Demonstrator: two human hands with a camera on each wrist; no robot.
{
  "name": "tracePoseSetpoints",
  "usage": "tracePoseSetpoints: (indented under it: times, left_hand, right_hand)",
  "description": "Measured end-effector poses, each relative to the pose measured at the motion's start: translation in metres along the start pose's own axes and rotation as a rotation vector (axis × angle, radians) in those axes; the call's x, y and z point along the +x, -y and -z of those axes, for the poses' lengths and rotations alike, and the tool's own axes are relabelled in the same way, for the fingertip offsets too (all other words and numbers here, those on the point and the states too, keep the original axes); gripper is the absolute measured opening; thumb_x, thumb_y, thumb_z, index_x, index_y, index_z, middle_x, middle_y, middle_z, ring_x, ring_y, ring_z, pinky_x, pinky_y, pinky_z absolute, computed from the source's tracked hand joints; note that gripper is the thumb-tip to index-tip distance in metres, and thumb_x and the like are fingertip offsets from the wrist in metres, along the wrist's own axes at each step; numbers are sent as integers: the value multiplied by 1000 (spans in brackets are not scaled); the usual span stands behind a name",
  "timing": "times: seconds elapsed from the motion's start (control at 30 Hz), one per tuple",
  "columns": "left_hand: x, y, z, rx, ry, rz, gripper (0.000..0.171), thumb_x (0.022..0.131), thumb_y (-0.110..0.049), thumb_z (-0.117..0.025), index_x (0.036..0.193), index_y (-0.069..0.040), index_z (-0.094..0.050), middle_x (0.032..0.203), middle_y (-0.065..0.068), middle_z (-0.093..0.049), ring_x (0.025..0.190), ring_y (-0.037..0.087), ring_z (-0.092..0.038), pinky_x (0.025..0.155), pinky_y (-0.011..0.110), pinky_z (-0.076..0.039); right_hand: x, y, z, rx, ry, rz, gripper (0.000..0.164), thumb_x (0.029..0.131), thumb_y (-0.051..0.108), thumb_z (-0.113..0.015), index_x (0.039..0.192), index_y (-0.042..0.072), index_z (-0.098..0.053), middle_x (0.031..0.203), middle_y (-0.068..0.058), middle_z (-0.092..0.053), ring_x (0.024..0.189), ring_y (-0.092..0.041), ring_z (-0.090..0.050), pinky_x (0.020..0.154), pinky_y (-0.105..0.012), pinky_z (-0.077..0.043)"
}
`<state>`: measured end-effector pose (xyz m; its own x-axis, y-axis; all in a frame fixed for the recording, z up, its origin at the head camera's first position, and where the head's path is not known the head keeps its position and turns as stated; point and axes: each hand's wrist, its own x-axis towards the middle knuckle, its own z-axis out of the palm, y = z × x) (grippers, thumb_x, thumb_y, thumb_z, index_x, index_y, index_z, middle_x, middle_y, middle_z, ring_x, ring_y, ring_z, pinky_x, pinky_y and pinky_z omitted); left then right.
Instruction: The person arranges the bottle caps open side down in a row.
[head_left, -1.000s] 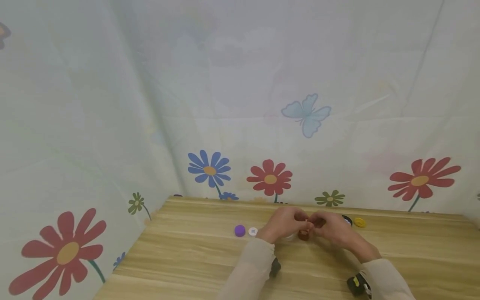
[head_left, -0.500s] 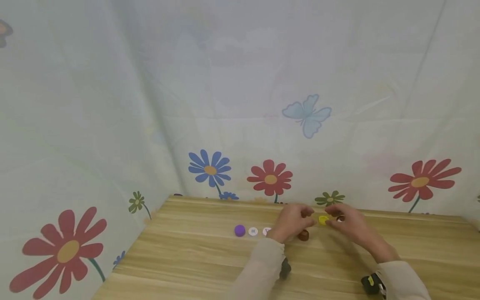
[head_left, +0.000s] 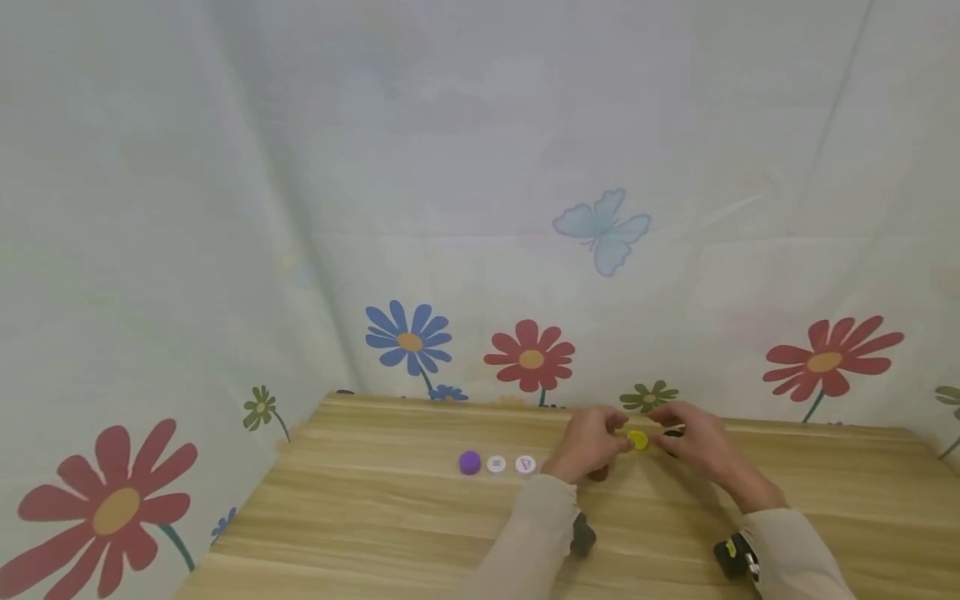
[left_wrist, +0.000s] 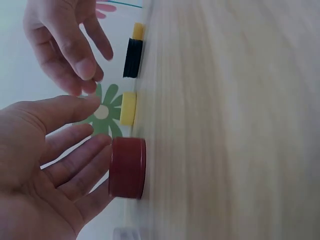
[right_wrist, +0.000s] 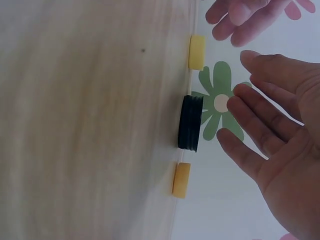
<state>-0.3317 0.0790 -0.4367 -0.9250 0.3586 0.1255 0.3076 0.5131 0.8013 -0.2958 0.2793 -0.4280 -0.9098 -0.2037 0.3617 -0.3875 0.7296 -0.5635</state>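
Observation:
My left hand [head_left: 588, 442] hovers over the table's back half, fingers loosely spread and holding nothing. Beneath and beside it stands a reddish-brown round cap [left_wrist: 128, 168], mostly covered in the head view. My right hand [head_left: 701, 446] faces it from the right, fingers apart and nothing in them. A bright yellow cap [head_left: 638, 440] lies on the table between the two hands. Close to the right hand's fingers is a black ridged cap [right_wrist: 190, 123], partly covered in the head view. Beyond it, an orange-yellow cap [right_wrist: 181, 180] shows in the right wrist view.
Left of the hands lie a purple cap [head_left: 469, 462], a white disc with a grey square [head_left: 496, 464] and a white disc with a pink-purple mark [head_left: 525, 464]. A flowered cloth [head_left: 450, 208] hangs behind the wooden table [head_left: 360, 517]. Something clear [left_wrist: 126, 233] shows low in the left wrist view.
One second ago both hands met over the brown cap. They have since parted, the right hand moving right, and the yellow cap and marked white disc have come into sight. The head view shifted slightly.

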Motion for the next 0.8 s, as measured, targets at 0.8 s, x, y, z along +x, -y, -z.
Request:
tracePoseSetpoints:
  times: [0.8]
  left_hand:
    - [10,8,-13,4,-18,-48,35,91,-6,-83,126,-4,-77,112,4,-77,79,3,-63,51,21,-52]
  right_hand:
    - [13,-5,-8,-19,102,7,34,89,6,-84,116,-9,-70,115,-27,-72,109,-48,-68,93,-62,-54]
